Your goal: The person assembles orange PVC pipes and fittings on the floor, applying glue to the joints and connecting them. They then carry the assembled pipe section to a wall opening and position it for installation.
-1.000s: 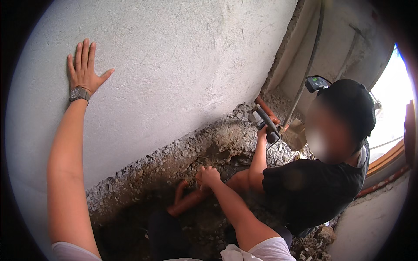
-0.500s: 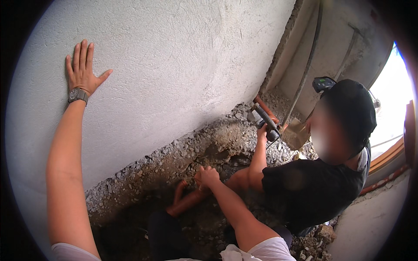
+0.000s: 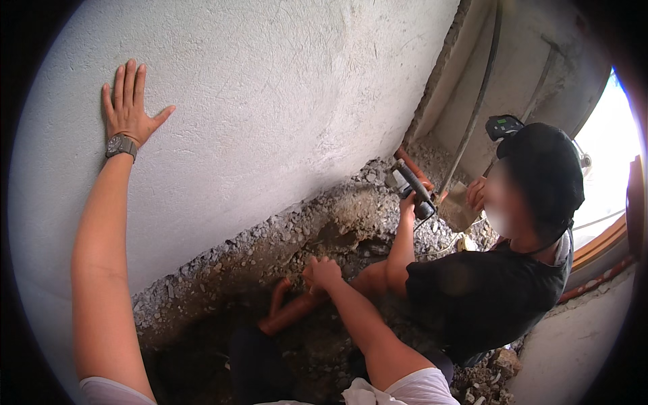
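Observation:
My left hand (image 3: 131, 111) lies flat on the white plaster wall (image 3: 270, 101), fingers and thumb spread, a dark watch (image 3: 120, 146) at its wrist. Low in the trench, my right hand (image 3: 322, 273) is closed round the upper end of an orange-brown drain pipe (image 3: 293, 312). A short branch stands up from that pipe to the left of the hand; shadow hides much of its lower end. Just right of my right forearm crouches a person in a black cap and shirt, whose hand (image 3: 408, 202) holds a dark tool with a ribbed grip (image 3: 412, 177).
Rubble and loose stones (image 3: 223, 263) line the wall's broken foot. Another orange pipe (image 3: 413, 169) lies in the far corner, beside a long dark hose or rod (image 3: 476, 108) leaning there. More rubble (image 3: 503, 364) is at lower right, and a bright opening (image 3: 611, 155) at far right.
The other person's second hand has come up near the face, and their head has shifted slightly. Both of my hands stay in place.

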Tool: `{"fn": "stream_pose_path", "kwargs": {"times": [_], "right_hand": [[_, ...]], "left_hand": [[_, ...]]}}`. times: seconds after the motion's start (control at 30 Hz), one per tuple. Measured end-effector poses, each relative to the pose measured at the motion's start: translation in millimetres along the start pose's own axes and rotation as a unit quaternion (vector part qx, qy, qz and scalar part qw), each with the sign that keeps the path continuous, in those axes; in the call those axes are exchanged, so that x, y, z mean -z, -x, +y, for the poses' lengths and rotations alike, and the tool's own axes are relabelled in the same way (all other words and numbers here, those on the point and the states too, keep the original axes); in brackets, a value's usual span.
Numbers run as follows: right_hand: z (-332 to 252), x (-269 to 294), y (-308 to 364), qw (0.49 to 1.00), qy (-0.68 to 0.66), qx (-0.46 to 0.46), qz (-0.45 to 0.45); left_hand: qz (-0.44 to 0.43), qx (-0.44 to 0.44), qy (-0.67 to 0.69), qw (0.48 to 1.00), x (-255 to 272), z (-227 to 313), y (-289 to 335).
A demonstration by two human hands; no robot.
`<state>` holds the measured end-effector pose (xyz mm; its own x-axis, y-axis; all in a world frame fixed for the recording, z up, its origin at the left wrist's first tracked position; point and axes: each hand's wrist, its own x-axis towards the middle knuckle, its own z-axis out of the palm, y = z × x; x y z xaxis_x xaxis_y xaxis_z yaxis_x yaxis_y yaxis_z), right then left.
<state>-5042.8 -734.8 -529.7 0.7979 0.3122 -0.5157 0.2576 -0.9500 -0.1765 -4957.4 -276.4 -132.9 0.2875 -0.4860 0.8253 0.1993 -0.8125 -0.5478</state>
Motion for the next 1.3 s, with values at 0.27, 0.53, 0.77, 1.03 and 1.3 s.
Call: {"fn": "stream_pose_path", "kwargs": {"times": [0.27, 0.53, 0.77, 1.03, 1.3], "right_hand": [[-5, 9, 9, 1.0, 0.025, 0.001, -0.004], [2, -9, -8, 1.0, 0.016, 0.012, 0.023], [1, -3, 2, 0.998, 0.035, 0.023, 0.037], [6, -17, -6, 0.994, 0.011, 0.034, 0.105], [3, -13, -6, 0.996, 0.036, 0.025, 0.073]], "left_hand": [[0.0, -0.001, 0.002, 1.0, -1, -1, 1], [0.018, -0.008, 0.013, 1.0, -3, -1, 1], [0.018, 0.006, 0.011, 1.0, -5, -2, 1], [0.018, 0.008, 0.004, 1.0, -4, 0, 1], [0.009, 0.012, 0.006, 1.0, -4, -2, 3]]}}
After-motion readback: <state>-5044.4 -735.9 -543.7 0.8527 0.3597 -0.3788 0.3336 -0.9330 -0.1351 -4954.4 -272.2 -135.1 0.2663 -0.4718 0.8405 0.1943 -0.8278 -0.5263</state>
